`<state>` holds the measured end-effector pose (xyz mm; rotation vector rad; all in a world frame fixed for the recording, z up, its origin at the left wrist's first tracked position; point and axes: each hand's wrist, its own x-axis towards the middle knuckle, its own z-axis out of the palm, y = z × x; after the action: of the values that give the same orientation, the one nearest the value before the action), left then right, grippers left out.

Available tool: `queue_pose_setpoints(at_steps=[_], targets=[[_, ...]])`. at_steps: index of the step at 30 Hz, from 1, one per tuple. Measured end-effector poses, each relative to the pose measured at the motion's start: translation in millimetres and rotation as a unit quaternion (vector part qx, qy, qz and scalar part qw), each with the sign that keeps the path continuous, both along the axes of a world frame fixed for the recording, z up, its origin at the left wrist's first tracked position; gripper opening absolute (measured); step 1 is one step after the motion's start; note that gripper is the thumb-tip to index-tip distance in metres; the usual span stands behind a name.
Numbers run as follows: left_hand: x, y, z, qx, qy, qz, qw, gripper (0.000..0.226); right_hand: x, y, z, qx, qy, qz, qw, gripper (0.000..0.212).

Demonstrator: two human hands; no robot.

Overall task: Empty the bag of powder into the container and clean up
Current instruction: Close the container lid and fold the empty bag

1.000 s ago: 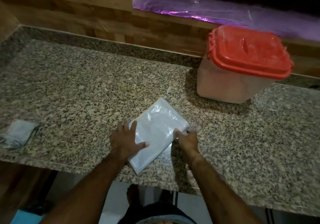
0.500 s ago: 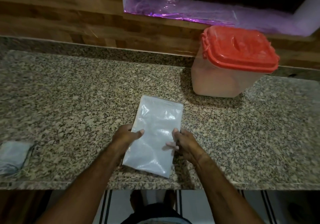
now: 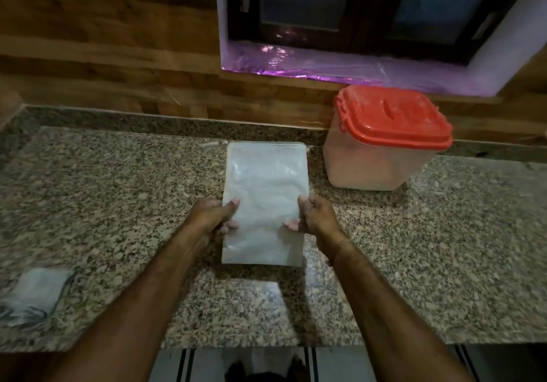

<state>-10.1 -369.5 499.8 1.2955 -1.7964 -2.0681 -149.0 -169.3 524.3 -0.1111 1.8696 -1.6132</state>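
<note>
A: Progress?
B: The person's left hand [image 3: 211, 214] and right hand [image 3: 318, 214] grip a flat white plastic bag [image 3: 265, 192] by its side edges, fingers curled on it, over the speckled granite counter [image 3: 118, 204]. The bag looks thin, likely emptied, but that's unconfirmed.
A: What's left?
B: Probably cleanup. The translucent plastic container [image 3: 370, 162] stands just right of the bag, its red lid [image 3: 393, 118] on.
A: Obstacles?
B: The closed lid, if pouring remains. A crumpled grey cloth [image 3: 35, 293] lies well apart, far left.

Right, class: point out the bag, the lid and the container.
bag [image 3: 263, 180]: head view, upper middle of its face.
lid [image 3: 393, 118]: head view, its red top.
container [image 3: 370, 165]: head view, front wall.
</note>
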Motion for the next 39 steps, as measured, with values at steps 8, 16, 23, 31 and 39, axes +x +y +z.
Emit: queue_pose_setpoints(at_steps=[8, 16, 23, 31, 39], targets=[[15, 30, -8, -0.033, 0.054, 0.081, 0.995, 0.037, 18, 10, -10, -0.036, 0.004, -0.025, 0.999, 0.034], [55, 82, -9, -0.081, 0.043, 0.135, 0.987, 0.013, 41, 43, -36, -0.052, 0.019, 0.007, 0.998, 0.034], [91, 147, -8, -0.109, 0.013, 0.215, 0.970, 0.033, 53, 84, -49, -0.092, 0.005, 0.132, 0.987, 0.024], [157, 218, -9, -0.181, 0.017, 0.284, 0.942, 0.018, 91, 96, -68, -0.050, -0.105, 0.174, 0.978, 0.059], [253, 229, -8, -0.020, 0.002, 0.420, 0.907, 0.074, 178, 88, -47, -0.035, -0.030, 0.289, 0.956, 0.041]])
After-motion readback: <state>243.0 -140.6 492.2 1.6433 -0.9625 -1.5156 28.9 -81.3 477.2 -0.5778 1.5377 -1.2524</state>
